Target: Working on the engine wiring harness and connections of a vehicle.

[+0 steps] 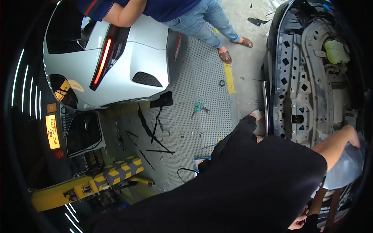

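Observation:
My left arm, in a black sleeve, reaches right across the head view; my left hand point(352, 136) grips the upper edge of a translucent plastic sheet point(342, 171) beside the open front end of a dark car point(295, 77), whose bare, perforated metal crossmember shows. At the lower right, what seems to be my right hand point(298, 221) is partly hidden below my black sleeve, its fingers curled at something small and dark that I cannot make out. A pale green translucent reservoir point(336, 52) sits in the car's front end.
Another person point(198, 19) in jeans and sandals leans at a white car point(136, 54). A grey grated platform point(202, 77) has dark trim strips point(151, 136) and green-handled tools point(199, 106) on it. A yellow lift arm point(54, 196) and a car door point(83, 134) are at the left.

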`<state>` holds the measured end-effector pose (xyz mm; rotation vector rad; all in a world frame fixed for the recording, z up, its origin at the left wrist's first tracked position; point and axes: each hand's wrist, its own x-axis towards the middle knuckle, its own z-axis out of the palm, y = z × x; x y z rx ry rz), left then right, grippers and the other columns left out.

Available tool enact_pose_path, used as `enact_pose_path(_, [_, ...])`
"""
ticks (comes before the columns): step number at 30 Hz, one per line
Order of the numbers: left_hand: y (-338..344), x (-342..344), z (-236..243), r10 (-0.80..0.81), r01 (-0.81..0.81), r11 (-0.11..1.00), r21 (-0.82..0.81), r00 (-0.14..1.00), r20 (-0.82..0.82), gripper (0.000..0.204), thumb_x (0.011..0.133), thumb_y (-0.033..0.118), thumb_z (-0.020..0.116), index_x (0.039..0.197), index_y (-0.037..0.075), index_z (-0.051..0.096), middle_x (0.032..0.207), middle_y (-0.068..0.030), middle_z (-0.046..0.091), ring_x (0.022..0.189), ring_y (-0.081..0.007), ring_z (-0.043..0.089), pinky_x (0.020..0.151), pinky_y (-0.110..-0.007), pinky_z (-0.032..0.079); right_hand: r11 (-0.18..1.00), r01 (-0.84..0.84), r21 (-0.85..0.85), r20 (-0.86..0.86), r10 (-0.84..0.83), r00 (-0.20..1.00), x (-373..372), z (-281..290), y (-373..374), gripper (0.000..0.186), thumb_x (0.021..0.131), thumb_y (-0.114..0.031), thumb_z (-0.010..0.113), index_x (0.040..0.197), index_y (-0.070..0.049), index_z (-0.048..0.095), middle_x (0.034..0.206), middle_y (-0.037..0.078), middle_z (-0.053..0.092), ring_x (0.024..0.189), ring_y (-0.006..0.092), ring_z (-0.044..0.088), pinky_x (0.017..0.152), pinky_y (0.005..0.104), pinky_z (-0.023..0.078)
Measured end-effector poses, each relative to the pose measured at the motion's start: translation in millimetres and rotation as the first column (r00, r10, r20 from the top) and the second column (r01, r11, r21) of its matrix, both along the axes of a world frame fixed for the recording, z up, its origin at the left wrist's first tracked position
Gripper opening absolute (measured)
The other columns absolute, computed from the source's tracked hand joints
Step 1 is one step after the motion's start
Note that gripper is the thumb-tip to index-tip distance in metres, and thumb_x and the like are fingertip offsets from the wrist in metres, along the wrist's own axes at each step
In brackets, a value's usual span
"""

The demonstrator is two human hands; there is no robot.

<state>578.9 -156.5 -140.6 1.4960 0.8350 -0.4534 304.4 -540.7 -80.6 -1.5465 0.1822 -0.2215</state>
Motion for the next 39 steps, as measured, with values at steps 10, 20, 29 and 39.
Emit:
enact_pose_path(10, [-140.9,-98.4,93.6,-0.335,0.357,0.918,-0.174,0.931,0.147,0.061,0.084,0.043,0.065,0.131,0.004,0.058,0.135,-0.0193,0.054,0.126,-0.0302,0.052,0.104,-0.04,0.042,0.846,0.164,-0.507,0.039,-0.168,0.985,-7.7,-17.4,-39.3,0.021,0.097,-0.009,0.053,0.114,0.002,0.045,0.109,0.016,0.06,0.095,0.0229,0.064,0.083,0.0297,0.054])
enact_pose_path(20, [-182.0,-153.3,-8.3,-0.164,0.171,0.798,-0.578,0.984,0.065,0.072,0.089,0.059,0.057,0.133,0.003,0.054,0.126,-0.0133,0.06,0.11,-0.0199,0.06,0.095,-0.033,0.046,0.894,0.442,-0.07,-0.033,-0.445,0.895,-5.4,-19.5,-51.8,0.021,0.102,-0.017,0.049,0.107,0.002,0.042,0.096,0.017,0.061,0.092,0.0256,0.067,0.083,0.0358,0.059])
enact_pose_path(29, [-161.2,-211.1,-95.3,0.207,-0.165,0.576,-0.801,0.977,-0.052,0.065,0.096,0.052,0.05,0.139,0.004,0.044,0.135,-0.0109,0.054,0.122,-0.0261,0.052,0.104,-0.044,0.041,0.814,0.312,-0.49,-0.275,-0.484,0.831,-52.7,-42.8,-61.9,0.023,0.099,-0.023,0.056,0.101,-0.001,0.063,0.067,-0.005,0.045,0.062,0.0048,0.04,0.055,0.0219,0.034])
enact_pose_path(39, [-276.6,-133.6,-212.6,0.41,-0.233,0.438,-0.868,0.911,-0.038,0.061,0.1,0.049,0.041,0.139,0.002,0.039,0.137,-0.0101,0.051,0.125,-0.0257,0.05,0.109,-0.042,0.04,0.547,0.221,-0.808,-0.153,-0.557,0.817,-165.0,-17.6,-81.5,0.028,0.097,-0.012,0.055,0.122,-0.002,0.063,0.087,0.008,0.065,0.069,0.0147,0.054,0.064,0.0278,0.044])
